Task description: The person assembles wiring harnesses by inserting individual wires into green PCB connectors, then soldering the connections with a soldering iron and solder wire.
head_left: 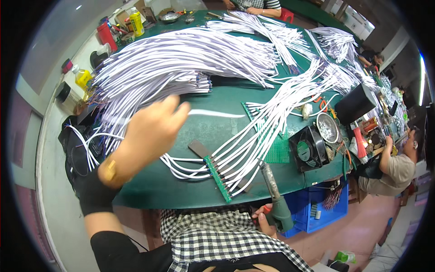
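My left hand is raised over the left part of the table, its fingers closed. A white cable, blurred by motion, sticks out from it to the right. Low at the table's front edge, my right hand is wrapped round a soldering gun with a green body. Its metal barrel points up toward the table. Between the hands lies a narrow green circuit board strip, with white cables attached along it in a row. A second green strip lies farther back beneath those cables.
A big pile of white cables covers the back left. On the right stand a black fan, a metal bowl and a black cylinder. Blue bins sit below the table. A person works at the right, another across the table.
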### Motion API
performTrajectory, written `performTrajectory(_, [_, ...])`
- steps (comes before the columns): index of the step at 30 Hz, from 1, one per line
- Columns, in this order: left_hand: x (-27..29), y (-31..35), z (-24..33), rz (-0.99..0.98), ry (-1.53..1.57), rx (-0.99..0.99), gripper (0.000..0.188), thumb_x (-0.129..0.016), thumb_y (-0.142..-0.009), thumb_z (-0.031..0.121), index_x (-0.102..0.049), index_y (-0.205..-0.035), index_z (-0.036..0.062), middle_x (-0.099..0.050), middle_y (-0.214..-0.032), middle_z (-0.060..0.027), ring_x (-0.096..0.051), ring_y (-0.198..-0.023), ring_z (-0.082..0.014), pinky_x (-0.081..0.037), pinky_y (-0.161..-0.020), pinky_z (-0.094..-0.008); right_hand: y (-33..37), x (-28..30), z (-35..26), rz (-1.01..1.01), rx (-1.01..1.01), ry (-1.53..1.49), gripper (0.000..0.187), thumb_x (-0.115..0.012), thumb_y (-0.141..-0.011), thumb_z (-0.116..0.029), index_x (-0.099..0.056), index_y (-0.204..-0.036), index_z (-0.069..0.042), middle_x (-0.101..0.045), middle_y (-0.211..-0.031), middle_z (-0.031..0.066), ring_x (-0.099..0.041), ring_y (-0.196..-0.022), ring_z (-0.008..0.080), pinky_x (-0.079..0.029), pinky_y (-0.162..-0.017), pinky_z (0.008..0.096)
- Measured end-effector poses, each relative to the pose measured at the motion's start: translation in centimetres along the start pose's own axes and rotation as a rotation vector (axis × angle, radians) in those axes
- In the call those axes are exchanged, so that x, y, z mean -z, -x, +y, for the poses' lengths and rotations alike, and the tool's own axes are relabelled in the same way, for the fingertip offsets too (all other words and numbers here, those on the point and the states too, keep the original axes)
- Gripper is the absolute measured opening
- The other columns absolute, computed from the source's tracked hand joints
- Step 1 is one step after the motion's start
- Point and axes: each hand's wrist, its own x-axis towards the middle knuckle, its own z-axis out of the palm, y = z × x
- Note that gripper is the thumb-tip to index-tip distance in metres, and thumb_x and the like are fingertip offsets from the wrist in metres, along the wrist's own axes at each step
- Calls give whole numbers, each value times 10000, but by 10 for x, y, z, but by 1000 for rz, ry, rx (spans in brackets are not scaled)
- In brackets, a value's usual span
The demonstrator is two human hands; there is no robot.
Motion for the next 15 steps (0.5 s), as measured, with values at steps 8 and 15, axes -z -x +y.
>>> performTrajectory(8, [-4,149,45,-159,327,292,315,-685,-692,16,-641,-1003,38,-518,-770,-86,-531,-654,-251,-430,-560,-347,-27,-19,-19,152,88,-160,358,-538,-857,-64,-425,-1189,9,-557,-845,134,-565,-674,175,-508,-644,290])
performTrajectory(15, [-48,134,93,-68,592,289,375,-666,-679,-19,-622,-1046,43,-531,-969,-109,-510,-836,-297,-431,-730,-392,-24,-15,-13,115,-27,-151,398,-581,-838,-79,-432,-1202,-19,-568,-873,138,-573,-688,181,-506,-696,315])
